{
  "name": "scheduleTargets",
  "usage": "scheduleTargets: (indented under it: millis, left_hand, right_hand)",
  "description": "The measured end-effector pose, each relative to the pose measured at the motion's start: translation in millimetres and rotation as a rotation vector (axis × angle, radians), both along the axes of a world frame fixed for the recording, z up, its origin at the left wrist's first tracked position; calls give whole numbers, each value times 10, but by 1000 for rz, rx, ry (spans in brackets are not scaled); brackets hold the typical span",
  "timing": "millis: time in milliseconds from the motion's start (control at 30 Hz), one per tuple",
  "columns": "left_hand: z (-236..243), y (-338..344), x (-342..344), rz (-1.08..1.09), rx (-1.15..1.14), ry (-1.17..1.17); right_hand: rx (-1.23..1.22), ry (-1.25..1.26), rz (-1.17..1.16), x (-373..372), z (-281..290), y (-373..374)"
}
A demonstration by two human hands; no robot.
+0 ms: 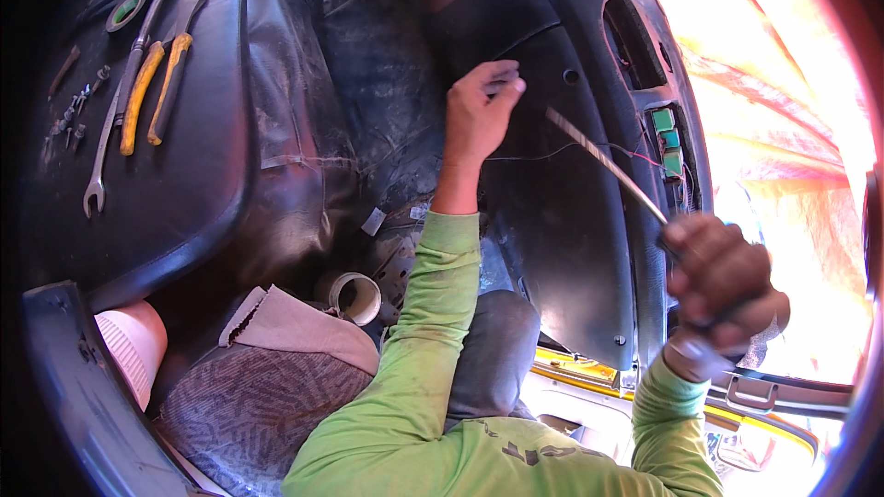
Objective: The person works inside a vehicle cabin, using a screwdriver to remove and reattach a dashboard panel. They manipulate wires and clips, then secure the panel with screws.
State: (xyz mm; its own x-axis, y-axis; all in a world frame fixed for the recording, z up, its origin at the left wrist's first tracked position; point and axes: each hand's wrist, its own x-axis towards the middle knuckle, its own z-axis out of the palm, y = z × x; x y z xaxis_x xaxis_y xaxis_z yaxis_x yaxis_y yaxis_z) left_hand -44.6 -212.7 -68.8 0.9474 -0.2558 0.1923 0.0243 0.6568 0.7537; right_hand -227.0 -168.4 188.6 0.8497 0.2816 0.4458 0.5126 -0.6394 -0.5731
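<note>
In my right hand (723, 281) is a long screwdriver (608, 164), its thin metal shaft slanting up and left over a black door panel (571, 221). The hand is closed round the handle and blurred by motion; a pale band sits at the wrist. My left hand (483, 109) hovers near the panel's upper left part, fingers curled and thumb pressed in. Something small and dark may be between those fingertips, too hidden to name. The screwdriver's tip stands apart from the left hand, below a round hole (571, 76) in the panel.
On the black seat (184, 212) at left lie yellow-handled pliers (170, 83), a wrench (96, 189), a ratchet (157, 9), a tape roll (125, 12) and several screws (69, 115). Green switches (668, 133) with thin wires sit on the door. A pale cup-like cylinder (357, 297) stands below.
</note>
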Motion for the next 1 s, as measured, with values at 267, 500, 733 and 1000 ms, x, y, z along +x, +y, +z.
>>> scheduleTargets:
  millis: [267, 500, 733, 1000]
  left_hand:
    - [29, 424, 104, -386, -125, -210]
    - [153, 232, -53, -466, -302, -217]
    - [168, 210, -81, -458, -322, -192]
    - [152, 220, -87, -510, -330, -143]
  right_hand:
    - [-589, 199, 168, 605, -509, 169]
    - [-676, 137, 162, 572, -736, 235]
    - [-713, 137, 125, 586, -751, 301]
    - [-726, 140, 115, 719, -950, 351]
